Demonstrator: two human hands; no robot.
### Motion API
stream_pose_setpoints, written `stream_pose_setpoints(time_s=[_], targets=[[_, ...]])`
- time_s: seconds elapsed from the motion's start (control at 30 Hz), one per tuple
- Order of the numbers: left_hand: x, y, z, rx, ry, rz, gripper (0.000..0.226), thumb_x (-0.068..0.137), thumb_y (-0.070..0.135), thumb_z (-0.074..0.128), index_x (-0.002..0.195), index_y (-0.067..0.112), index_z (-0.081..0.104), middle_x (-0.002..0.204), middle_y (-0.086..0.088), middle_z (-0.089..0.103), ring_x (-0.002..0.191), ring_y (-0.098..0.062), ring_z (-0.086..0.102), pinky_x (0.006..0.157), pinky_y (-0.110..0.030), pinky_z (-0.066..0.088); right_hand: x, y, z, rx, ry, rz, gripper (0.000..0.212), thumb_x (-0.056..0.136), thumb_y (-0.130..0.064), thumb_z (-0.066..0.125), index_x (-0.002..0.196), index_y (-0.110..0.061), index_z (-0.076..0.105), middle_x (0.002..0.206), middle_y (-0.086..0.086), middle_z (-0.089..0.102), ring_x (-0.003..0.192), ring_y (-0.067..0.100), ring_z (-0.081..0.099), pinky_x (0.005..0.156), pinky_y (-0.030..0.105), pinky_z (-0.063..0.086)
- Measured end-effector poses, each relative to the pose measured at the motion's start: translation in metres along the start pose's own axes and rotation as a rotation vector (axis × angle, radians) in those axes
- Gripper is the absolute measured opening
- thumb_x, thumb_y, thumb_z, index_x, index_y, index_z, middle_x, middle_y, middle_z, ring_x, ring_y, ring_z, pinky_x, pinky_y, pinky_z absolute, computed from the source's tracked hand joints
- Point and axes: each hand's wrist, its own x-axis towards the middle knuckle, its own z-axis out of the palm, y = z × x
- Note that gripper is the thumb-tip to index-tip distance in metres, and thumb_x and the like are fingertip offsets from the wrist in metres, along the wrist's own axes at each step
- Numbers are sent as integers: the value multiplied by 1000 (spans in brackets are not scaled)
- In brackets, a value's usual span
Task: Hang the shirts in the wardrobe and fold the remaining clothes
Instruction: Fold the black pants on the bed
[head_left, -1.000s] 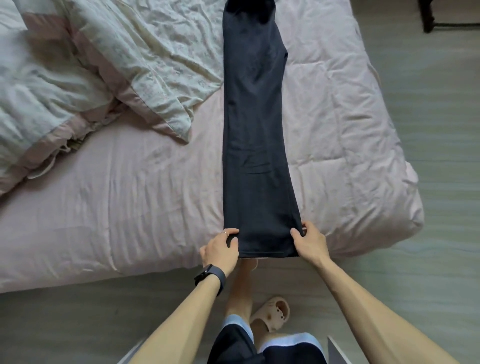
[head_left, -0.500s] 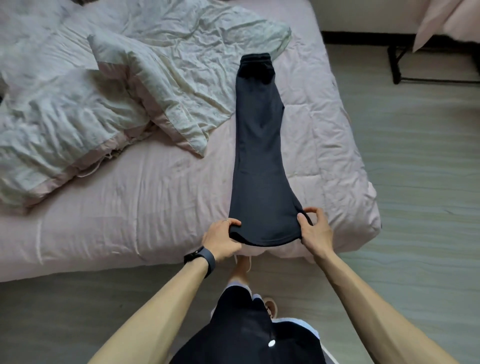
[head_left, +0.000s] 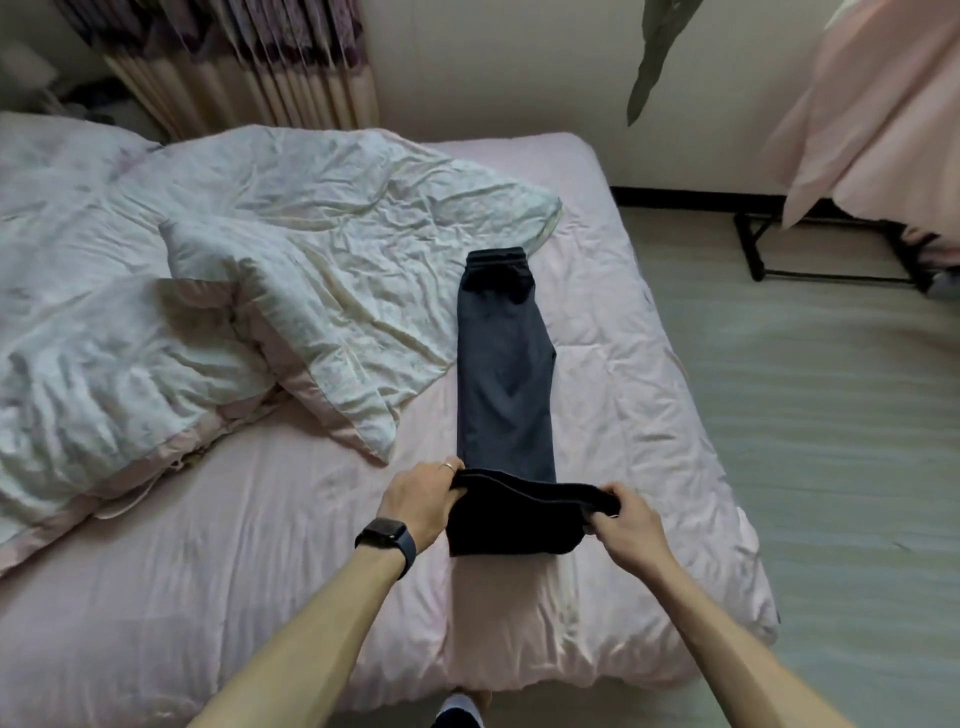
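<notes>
Dark navy trousers (head_left: 501, 364) lie lengthwise on the pink bed (head_left: 291, 545), waistband at the far end, legs laid together. The hem end is lifted off the mattress and carried up over the legs, making a hanging fold. My left hand (head_left: 422, 503), with a black watch on the wrist, grips the left corner of the hem. My right hand (head_left: 626, 525) grips the right corner, fingers curled over the cloth edge. Both hands hover above the middle of the bed's right side.
A crumpled white quilt (head_left: 249, 312) with a pink border covers the bed's left and far part, its corner close to the trousers. Curtains (head_left: 249, 67) hang behind. A black metal rack (head_left: 831, 260) draped in pink cloth stands on the floor at right. A grey garment (head_left: 652, 57) hangs above.
Both hands have lifted the trouser hems from the bed's near edge and carried them forward over the legs. The view has tilted up, showing the curtains and wall.
</notes>
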Motion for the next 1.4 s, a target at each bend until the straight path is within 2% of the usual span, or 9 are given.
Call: stream_pose_setpoints(time_s=[0.13,0.3,0.47,0.53,0.63,0.8,1.03,1.13,1.4], targets=[[74,-26,1,299,9,113,31,97,32,38,97,22,67,72,4,66,71,-22,62,67,-35,44,72,-34,-1,-241,175,-119,16,91,-36,67,89,-20,65,100,0,51,86,24,58,75,34,46],[153,-64,9,370,54,225,38,89,28,36,72,21,70,57,5,60,56,-20,59,58,-32,48,146,-67,6,-422,121,-241,13,101,-34,48,108,-24,52,95,4,65,89,34,62,67,40,43],[217,-73,13,259,-15,125,22,103,17,36,112,20,56,104,2,56,94,-23,57,80,-34,39,217,-88,12,-686,77,-295,29,108,-38,29,108,-20,51,103,0,63,103,25,56,75,40,43],[245,-81,18,223,-37,119,22,100,13,46,119,22,48,101,4,55,88,-21,58,77,-33,39,250,-88,15,-724,71,-318,23,107,-31,34,108,-19,53,104,-1,60,103,25,54,76,37,45],[296,-100,38,395,68,266,11,90,16,61,100,19,62,74,3,55,61,-19,56,60,-32,46,304,-90,18,-612,12,-283,15,101,-19,40,111,-21,50,105,-2,51,93,24,54,70,35,44],[377,-112,37,513,283,296,38,95,24,35,77,16,68,62,0,58,56,-23,56,56,-35,45,381,-109,18,-486,76,-370,16,104,-26,36,106,-21,51,100,-2,56,90,25,53,74,42,46],[490,-128,22,465,426,149,4,90,16,70,86,15,72,70,-1,63,61,-27,59,62,-37,48,497,-154,12,-431,178,-452,19,105,-29,39,113,-21,55,100,1,57,88,26,53,73,41,46],[533,-134,17,449,443,107,14,76,14,84,84,15,73,70,-2,63,62,-27,61,62,-37,48,539,-173,14,-408,235,-445,19,104,-28,40,113,-21,55,100,0,57,85,23,47,69,37,40],[608,-146,10,403,382,-96,24,104,20,45,119,21,63,109,2,63,101,-24,59,88,-37,36,615,-210,26,-363,393,-471,22,104,-27,41,113,-18,58,104,5,58,95,31,55,68,36,38]])
